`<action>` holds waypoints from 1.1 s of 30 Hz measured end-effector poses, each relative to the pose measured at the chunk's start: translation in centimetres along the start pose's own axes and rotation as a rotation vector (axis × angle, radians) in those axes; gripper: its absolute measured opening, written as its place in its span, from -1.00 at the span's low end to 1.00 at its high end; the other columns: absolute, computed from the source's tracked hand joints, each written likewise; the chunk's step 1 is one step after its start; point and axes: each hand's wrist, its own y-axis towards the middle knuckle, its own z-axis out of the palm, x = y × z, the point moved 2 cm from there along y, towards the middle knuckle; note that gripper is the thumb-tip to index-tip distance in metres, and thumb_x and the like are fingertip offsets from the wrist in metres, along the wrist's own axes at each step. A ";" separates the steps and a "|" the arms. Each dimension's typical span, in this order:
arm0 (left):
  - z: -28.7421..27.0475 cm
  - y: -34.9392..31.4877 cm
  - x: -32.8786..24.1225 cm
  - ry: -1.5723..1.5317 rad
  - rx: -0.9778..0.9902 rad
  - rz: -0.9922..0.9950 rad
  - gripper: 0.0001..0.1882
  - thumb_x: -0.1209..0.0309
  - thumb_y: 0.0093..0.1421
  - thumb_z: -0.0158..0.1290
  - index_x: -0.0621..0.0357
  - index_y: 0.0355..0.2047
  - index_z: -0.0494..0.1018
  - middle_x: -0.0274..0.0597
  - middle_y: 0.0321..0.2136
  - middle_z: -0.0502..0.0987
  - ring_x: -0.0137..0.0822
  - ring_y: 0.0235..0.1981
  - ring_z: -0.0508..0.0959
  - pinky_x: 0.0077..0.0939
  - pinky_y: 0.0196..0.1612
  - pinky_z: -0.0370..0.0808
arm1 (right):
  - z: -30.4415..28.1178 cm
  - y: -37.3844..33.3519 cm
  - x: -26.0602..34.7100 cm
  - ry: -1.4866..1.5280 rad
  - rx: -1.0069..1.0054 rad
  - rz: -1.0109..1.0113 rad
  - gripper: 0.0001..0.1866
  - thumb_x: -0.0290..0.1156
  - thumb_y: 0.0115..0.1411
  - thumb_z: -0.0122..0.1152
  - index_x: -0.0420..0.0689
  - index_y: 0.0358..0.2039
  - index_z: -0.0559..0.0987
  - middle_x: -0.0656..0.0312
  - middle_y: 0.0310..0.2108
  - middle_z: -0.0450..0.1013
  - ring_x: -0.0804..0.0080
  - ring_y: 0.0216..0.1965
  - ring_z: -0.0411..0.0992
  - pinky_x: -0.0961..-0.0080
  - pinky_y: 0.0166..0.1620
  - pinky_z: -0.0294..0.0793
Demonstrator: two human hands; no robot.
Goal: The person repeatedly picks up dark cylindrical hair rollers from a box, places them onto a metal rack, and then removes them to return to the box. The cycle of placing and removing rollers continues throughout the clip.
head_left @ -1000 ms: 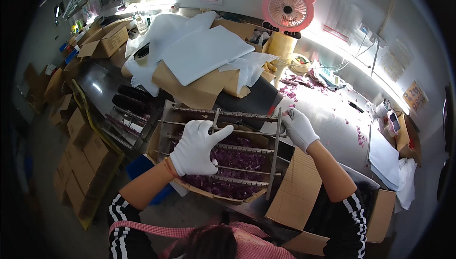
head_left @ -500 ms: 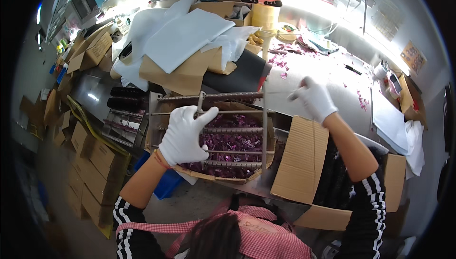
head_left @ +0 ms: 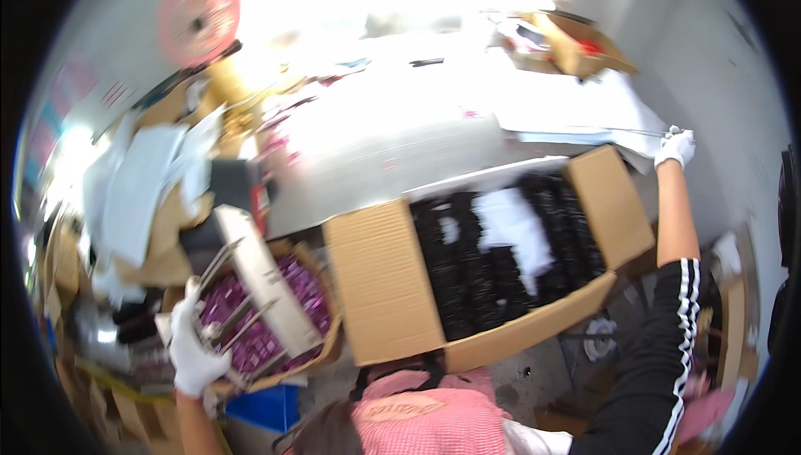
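Note:
My left hand [head_left: 193,346], in a white glove, is closed round the side of a metal rack [head_left: 269,284] with several bars. The rack is tilted above an open carton [head_left: 329,346] of small shiny purple pieces [head_left: 238,317]. Far to the right, my right hand [head_left: 676,148], also gloved, is closed on a thin metal rod [head_left: 630,130] that points left over white sheets [head_left: 576,104]. Between the hands stands a large open carton [head_left: 380,284] holding black, bristly-looking rolls [head_left: 463,296] and a piece of white material [head_left: 509,225].
A bright metal worktop [head_left: 375,154] runs behind the cartons, with a dark pen-like item [head_left: 426,62] on it. A pink fan [head_left: 200,17] stands at the back left, near white foam sheets [head_left: 138,188]. A small box [head_left: 596,46] sits back right. A blue bin [head_left: 265,407] is low left.
The view has turned right. My right hand has swung far out to the right with the rod. The rack has gone from lying flat over the purple pieces to tilted, still in my left hand.

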 end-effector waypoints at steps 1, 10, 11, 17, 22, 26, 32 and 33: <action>0.5 0.5 0.0 -0.069 0.014 0.038 0.02 0.44 -0.32 0.11 0.32 0.30 0.16 -0.04 0.16 0.32 -0.21 0.06 0.38 -0.40 0.13 0.36 | -2.3 2.5 1.9 0.059 -0.169 -0.169 -0.80 -0.28 0.28 -0.14 -0.12 -0.38 0.35 0.22 -0.58 0.43 0.55 -0.73 0.21 0.56 -0.67 0.14; 7.5 6.0 -10.0 -0.215 0.130 0.103 0.14 0.11 -0.26 0.25 0.34 0.34 0.09 -0.19 -0.08 0.34 -0.32 -0.06 0.35 -0.43 0.10 0.31 | -17.4 10.0 -0.6 -0.583 -0.498 -0.411 -0.51 -0.04 0.41 -0.27 -0.26 -0.28 0.40 0.09 -0.46 0.49 0.15 -0.37 0.49 0.17 -0.19 0.47; 9.0 7.6 -10.4 -0.148 0.171 0.189 0.12 0.24 -0.33 0.19 0.31 0.34 0.10 -0.14 0.00 0.34 -0.30 -0.09 0.34 -0.42 0.07 0.33 | -20.3 12.8 -2.7 -0.398 -0.278 -0.222 -0.50 0.01 0.42 -0.25 -0.21 -0.30 0.41 0.17 -0.51 0.47 0.32 -0.44 0.45 0.30 -0.34 0.50; 12.6 11.5 -14.3 -0.043 0.253 0.432 0.09 0.36 -0.46 0.26 0.21 0.25 0.24 -0.12 -0.17 0.36 -0.19 -0.15 0.37 -0.34 0.02 0.34 | -14.9 9.8 -11.6 -1.065 0.341 0.031 -0.12 0.01 0.25 0.20 -0.23 0.38 0.09 -0.01 0.09 0.42 0.22 0.10 0.40 0.39 0.14 0.37; 12.4 14.0 -15.8 -0.212 0.397 0.494 0.08 0.31 -0.39 0.37 0.22 0.25 0.24 -0.04 -0.12 0.43 -0.12 -0.07 0.45 -0.32 0.09 0.37 | 0.5 -9.9 -1.9 -0.865 1.154 -0.427 -0.55 -0.37 0.15 0.35 -0.23 0.04 0.51 0.05 -0.16 0.55 0.31 -0.13 0.53 0.50 -0.01 0.48; 17.5 18.6 -20.0 -0.645 0.783 0.717 0.04 0.30 -0.18 0.33 0.24 0.33 0.14 -0.02 0.10 0.36 -0.25 0.09 0.40 -0.31 0.25 0.28 | 4.8 -25.4 13.6 -0.964 1.513 -1.245 0.18 0.26 -0.29 0.49 -0.20 0.25 0.29 -0.17 0.23 0.23 -0.17 0.22 0.22 -0.03 0.22 0.21; 10.4 18.5 -15.0 -0.783 0.931 0.690 -0.04 0.15 0.14 0.26 0.20 0.40 0.00 -0.05 0.30 0.19 -0.25 0.30 0.26 -0.29 0.36 0.12 | 13.2 -41.1 17.7 -0.465 1.873 -1.260 -0.09 0.18 -0.23 0.49 -0.16 0.06 0.48 -0.07 0.01 0.40 -0.01 0.04 0.38 0.16 0.06 0.37; 10.0 19.3 -14.8 -0.744 0.932 0.664 0.10 0.12 -0.02 0.33 0.22 0.40 -0.04 -0.04 0.36 0.09 -0.26 0.35 0.17 -0.32 0.33 0.19 | 14.1 -42.3 18.5 -0.572 1.893 -1.221 -0.12 0.16 -0.23 0.48 -0.19 0.02 0.50 -0.07 -0.02 0.42 0.00 0.01 0.41 0.18 0.04 0.39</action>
